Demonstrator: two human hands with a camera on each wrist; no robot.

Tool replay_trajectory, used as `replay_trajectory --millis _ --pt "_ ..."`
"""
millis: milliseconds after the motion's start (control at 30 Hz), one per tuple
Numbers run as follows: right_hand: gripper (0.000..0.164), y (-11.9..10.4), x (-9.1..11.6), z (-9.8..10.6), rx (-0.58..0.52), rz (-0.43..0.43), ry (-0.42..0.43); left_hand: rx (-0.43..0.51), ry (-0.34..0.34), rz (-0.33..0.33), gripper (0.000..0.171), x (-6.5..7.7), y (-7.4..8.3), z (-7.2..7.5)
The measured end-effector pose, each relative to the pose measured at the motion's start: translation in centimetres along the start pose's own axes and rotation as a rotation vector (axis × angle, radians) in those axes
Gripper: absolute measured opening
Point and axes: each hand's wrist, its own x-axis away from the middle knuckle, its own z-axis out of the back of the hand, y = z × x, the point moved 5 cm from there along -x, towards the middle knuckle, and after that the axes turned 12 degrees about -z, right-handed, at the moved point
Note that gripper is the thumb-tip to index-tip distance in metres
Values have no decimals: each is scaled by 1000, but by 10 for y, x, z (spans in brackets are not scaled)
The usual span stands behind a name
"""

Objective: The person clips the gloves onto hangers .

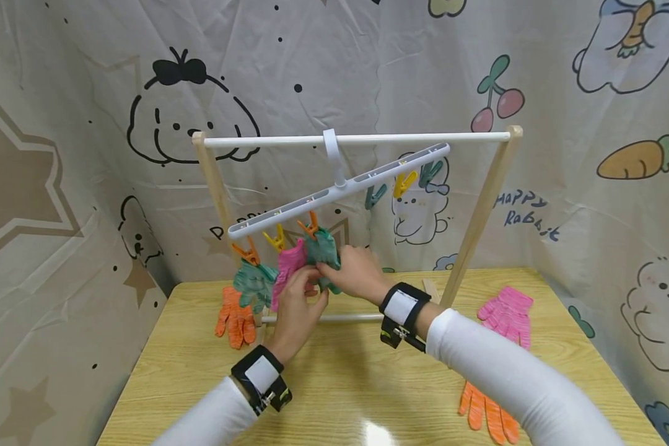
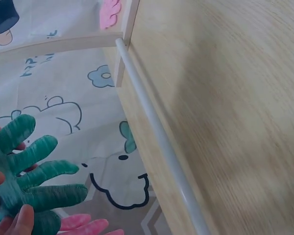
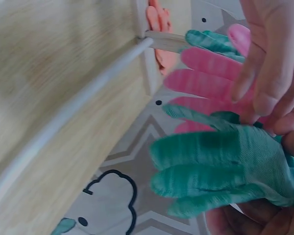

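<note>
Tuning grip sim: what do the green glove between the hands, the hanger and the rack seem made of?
Green glove: looks like matte knit; fine mesh texture shows. Hanger: probably molded plastic, smooth; pale, with regular slots. Rack legs: likely wood, matte; tan, wood-like color. Top rail: smooth white, coated metal or plastic; can't tell.

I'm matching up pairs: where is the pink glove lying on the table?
In the head view, the pink glove lies on the right side of the table, right of the rack's right leg, just beyond the right sleeve.
</note>
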Motion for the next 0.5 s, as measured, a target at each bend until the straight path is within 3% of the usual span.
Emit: replay_trajectory --millis 200,500 --pt "35 9 1 -9 7 24 29 -9 -29 33 31 5 -3 -4" --pt "40 26 5 -19 -24 6 32 -42 -68 67 28 14 -9 -6"
